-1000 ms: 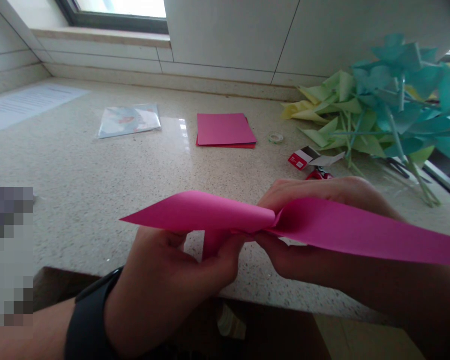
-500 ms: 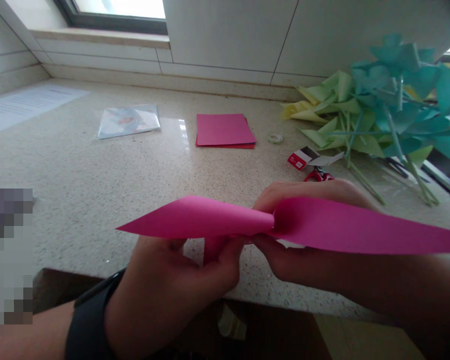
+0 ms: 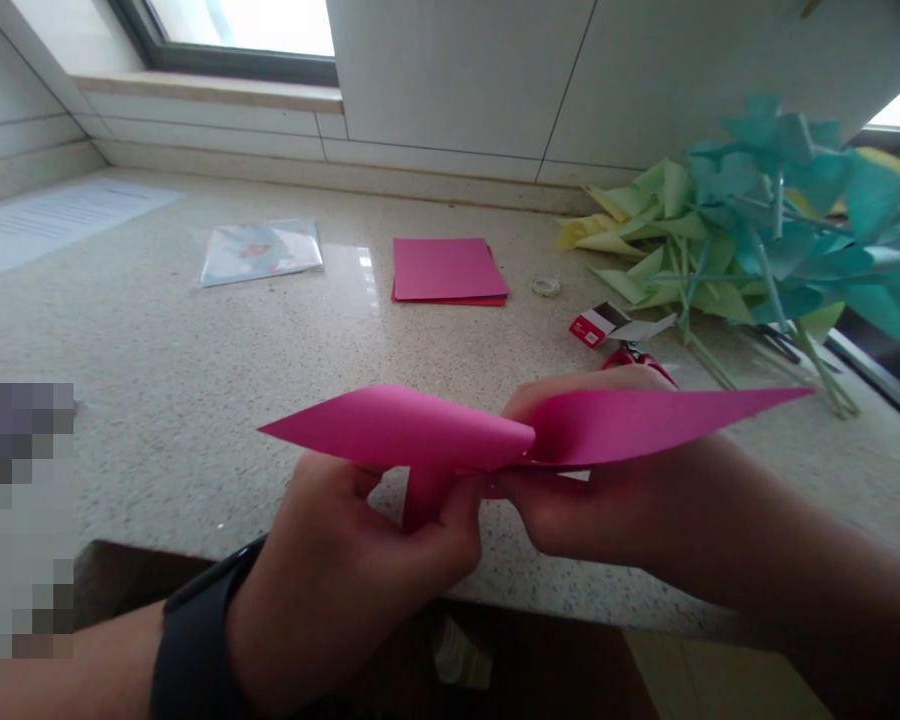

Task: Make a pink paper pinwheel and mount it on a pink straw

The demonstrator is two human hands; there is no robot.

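Note:
Above the counter's near edge I hold a piece of bright pink paper [image 3: 420,430], shaped into pointed petals that curl out to the left and right from a narrow middle. My left hand [image 3: 375,550], with a black band at the wrist, pinches the paper's underside near the middle. Close beside it, my right hand [image 3: 592,510] grips the same paper, thumb below and fingers behind. The right petal lies over part of that hand, and most fingertips are hidden behind the paper. A further pink flap hangs down between the thumb and palm of my left hand.
Toward the back of the speckled counter [image 3: 285,340] lie a stack of pink and red paper [image 3: 450,268], a clear packet [image 3: 262,252] and a tape roll [image 3: 545,287]. A small red-and-white box [image 3: 598,325], red-handled scissors [image 3: 634,362] and teal and green paper flowers [image 3: 765,220] are at right.
The right petal's tip has swung up and to the left, so it now ends above my right wrist. Both hands keep their grip close to the paper's middle.

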